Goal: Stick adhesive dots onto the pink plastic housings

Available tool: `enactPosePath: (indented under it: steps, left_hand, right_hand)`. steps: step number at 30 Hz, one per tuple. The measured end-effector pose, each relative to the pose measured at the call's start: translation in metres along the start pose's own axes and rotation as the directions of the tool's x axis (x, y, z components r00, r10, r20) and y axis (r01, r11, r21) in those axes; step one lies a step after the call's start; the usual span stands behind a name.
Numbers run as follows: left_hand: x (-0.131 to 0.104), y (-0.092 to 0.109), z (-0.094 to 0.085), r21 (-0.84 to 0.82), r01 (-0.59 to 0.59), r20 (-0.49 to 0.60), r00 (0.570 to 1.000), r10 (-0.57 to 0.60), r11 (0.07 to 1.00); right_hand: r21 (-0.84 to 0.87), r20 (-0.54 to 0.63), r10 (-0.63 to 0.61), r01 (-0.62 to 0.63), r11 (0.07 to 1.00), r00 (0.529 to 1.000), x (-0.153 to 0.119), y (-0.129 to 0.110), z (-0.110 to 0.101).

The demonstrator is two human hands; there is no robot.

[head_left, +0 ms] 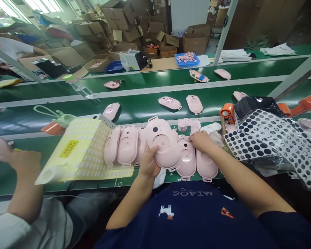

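My left hand (149,160) grips a pale pink oval plastic shell (166,145) by its lower left edge, thumb on its face. The shell is tilted up toward me and shows a black dot and a round recess. Beyond the row of shells, my right hand (200,140) has its fingers bent and drawn together beside small pink round pieces (195,126). Whatever lies under those fingertips is hidden. Similar pink shells stand on both sides, one (128,145) to the left and another (206,166) under my right forearm. A stack of pink discs (182,124) lies just behind.
Yellow sticker sheets (75,148) cover the left side. Black-dotted sheets (264,135) and an orange handheld fan (227,112) occupy the right. Several pink shells (169,102) lie on the green belt ahead. At far left, a co-worker's hand (24,160) holds a pink part.
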State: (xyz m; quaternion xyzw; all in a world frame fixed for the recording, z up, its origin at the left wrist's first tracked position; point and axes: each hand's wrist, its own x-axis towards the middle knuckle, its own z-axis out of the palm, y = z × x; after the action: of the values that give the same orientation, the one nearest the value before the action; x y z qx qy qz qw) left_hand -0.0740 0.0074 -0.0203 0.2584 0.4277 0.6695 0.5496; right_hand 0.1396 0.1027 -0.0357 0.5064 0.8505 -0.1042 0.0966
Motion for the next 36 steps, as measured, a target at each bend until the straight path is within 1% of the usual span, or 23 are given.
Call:
enactPosePath:
  steps: [4,7,10,12,14,15,16,17,18,20,21,22,23,24,25,29,31,33,36]
  left_hand:
    - [0.002,0.000,0.002,-0.008,0.002,0.000,1.000,-0.002,1.000]
    - [0.004,-0.001,0.003,-0.010,-0.003,-0.005,1.000,0.003,1.000]
    - [0.005,-0.004,0.004,-0.008,0.008,0.002,1.000,-0.008,1.000]
    - [0.004,-0.006,0.005,-0.008,0.036,0.046,0.998,-0.035,0.999]
    - [0.002,-0.009,0.008,0.000,0.070,0.104,0.992,-0.069,0.998]
    - [0.001,-0.011,0.010,0.009,0.080,0.125,0.989,-0.081,0.997]
    - [0.000,-0.013,0.012,0.022,0.083,0.138,0.987,-0.085,0.996]
    - [-0.001,-0.015,0.014,0.035,0.080,0.146,0.986,-0.084,0.996]
    - [-0.003,-0.016,0.017,0.049,0.075,0.155,0.985,-0.082,0.996]
    - [-0.006,-0.018,0.022,0.066,0.073,0.184,0.979,-0.084,0.995]
    - [-0.008,-0.019,0.024,0.070,0.078,0.208,0.974,-0.091,0.994]
    - [-0.009,-0.019,0.026,0.072,0.084,0.231,0.968,-0.099,0.994]
    - [-0.010,-0.019,0.027,0.072,0.090,0.250,0.962,-0.106,0.993]
    - [-0.011,-0.019,0.029,0.073,0.094,0.264,0.958,-0.110,0.993]
    - [-0.012,-0.019,0.030,0.075,0.094,0.272,0.956,-0.111,0.993]
    - [-0.013,-0.020,0.031,0.085,0.081,0.279,0.955,-0.101,0.993]
    - [-0.013,-0.021,0.031,0.081,0.087,0.296,0.949,-0.107,0.993]
    - [-0.014,-0.021,0.031,0.081,0.103,0.320,0.939,-0.123,0.991]
    - [-0.014,-0.021,0.029,0.121,0.116,0.327,0.933,-0.150,0.986]
  right_hand:
    - [0.005,-0.034,0.011,-0.010,1.000,0.999,-0.002,0.003,-0.001]
    - [0.052,-0.064,0.016,-0.012,0.999,0.998,-0.006,0.004,-0.001]
    - [0.124,-0.149,0.054,-0.036,0.992,0.987,-0.014,0.006,-0.007]
    - [0.174,-0.249,0.115,-0.072,0.982,0.962,-0.023,0.004,-0.015]
    - [0.222,-0.338,0.176,-0.103,0.969,0.925,-0.035,-0.001,-0.024]
    - [0.247,-0.382,0.189,-0.097,0.964,0.904,-0.043,-0.005,-0.029]
    - [0.268,-0.446,0.176,-0.057,0.962,0.877,-0.050,-0.010,-0.033]
    - [0.275,-0.529,0.136,0.017,0.961,0.838,-0.057,-0.015,-0.036]
    - [0.253,-0.622,0.073,0.111,0.961,0.779,-0.064,-0.021,-0.038]
    - [0.111,-0.779,-0.092,0.281,0.953,0.620,-0.076,-0.032,-0.040]
    - [0.017,-0.815,-0.174,0.323,0.946,0.553,-0.080,-0.036,-0.040]
    - [-0.063,-0.821,-0.239,0.335,0.940,0.519,-0.083,-0.039,-0.039]
    - [-0.119,-0.814,-0.285,0.335,0.935,0.506,-0.085,-0.041,-0.038]
    - [-0.149,-0.804,-0.313,0.338,0.929,0.506,-0.086,-0.042,-0.038]
    - [-0.154,-0.792,-0.325,0.345,0.926,0.517,-0.087,-0.043,-0.037]
    - [-0.078,-0.730,-0.316,0.385,0.920,0.606,-0.088,-0.041,-0.036]
    - [-0.054,-0.710,-0.300,0.375,0.925,0.637,-0.087,-0.040,-0.036]
    - [-0.063,-0.716,-0.282,0.343,0.937,0.638,-0.086,-0.039,-0.038]
    - [-0.090,-0.746,-0.270,0.310,0.947,0.608,-0.085,-0.039,-0.039]
